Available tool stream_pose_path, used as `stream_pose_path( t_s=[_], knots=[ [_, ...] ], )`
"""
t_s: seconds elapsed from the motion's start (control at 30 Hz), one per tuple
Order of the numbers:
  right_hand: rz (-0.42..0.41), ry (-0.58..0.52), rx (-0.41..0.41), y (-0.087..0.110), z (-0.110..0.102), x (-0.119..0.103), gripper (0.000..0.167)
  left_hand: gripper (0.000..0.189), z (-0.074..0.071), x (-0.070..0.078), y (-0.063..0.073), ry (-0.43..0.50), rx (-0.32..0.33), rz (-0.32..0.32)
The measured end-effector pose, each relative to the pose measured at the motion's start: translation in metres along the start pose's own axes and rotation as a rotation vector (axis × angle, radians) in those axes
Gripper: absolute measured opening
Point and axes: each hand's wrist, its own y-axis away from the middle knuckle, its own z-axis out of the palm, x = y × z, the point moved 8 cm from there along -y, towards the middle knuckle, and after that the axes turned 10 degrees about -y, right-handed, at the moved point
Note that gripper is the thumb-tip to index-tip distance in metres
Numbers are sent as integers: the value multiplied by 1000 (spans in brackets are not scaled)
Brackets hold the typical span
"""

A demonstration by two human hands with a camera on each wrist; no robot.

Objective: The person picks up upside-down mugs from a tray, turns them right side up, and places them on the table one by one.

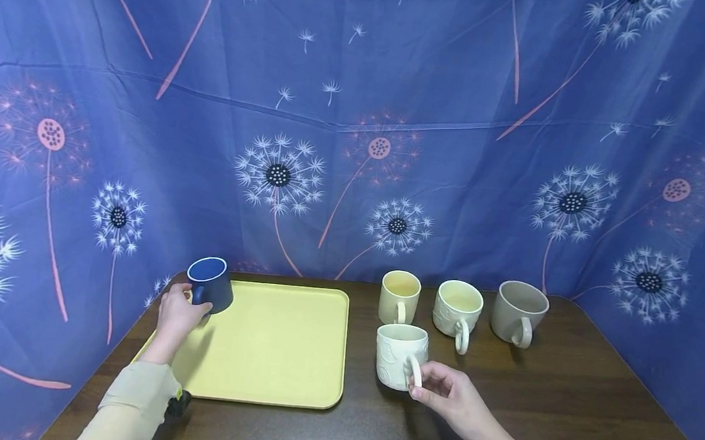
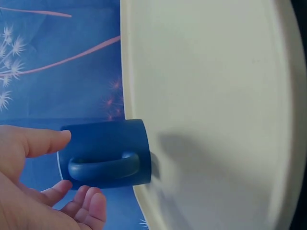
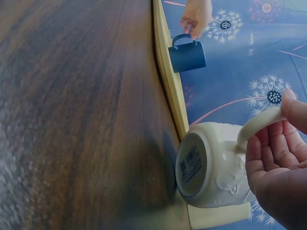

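A dark blue mug [image 1: 209,285] stands at the far left corner of a yellow tray [image 1: 277,344], its handle toward me. My left hand [image 1: 180,313] is beside it; in the left wrist view its thumb and fingers [image 2: 88,203] are spread around the mug's rim end, not curled round the handle. Whether they touch the mug I cannot tell. To the right of the tray, my right hand [image 1: 453,400] pinches the handle of a white mug with a raised pattern [image 1: 396,359]. The right wrist view shows this mug [image 3: 218,163] lifted off the table, its labelled base visible.
Behind the white mug stand a cream-yellow mug [image 1: 399,297], a pale patterned mug [image 1: 457,308] and a larger taupe mug [image 1: 519,310] in a row. They stand on a dark wooden table [image 1: 582,419]. A blue dandelion-print cloth [image 1: 459,173] hangs behind and at both sides.
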Motion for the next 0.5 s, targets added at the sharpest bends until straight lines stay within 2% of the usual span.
stream_pose_path(
  t_s=[0.07,0.2,0.5],
  knots=[
    [13,9,7,0,-1,1,14,64,3,-3,0,-15,-26,-8],
    [47,18,26,1,-3,4,16,58,8,-6,0,-66,-51,16],
    [176,-5,38,3,-3,7,26,17,10,-7,0,-135,-4,98]
  ],
)
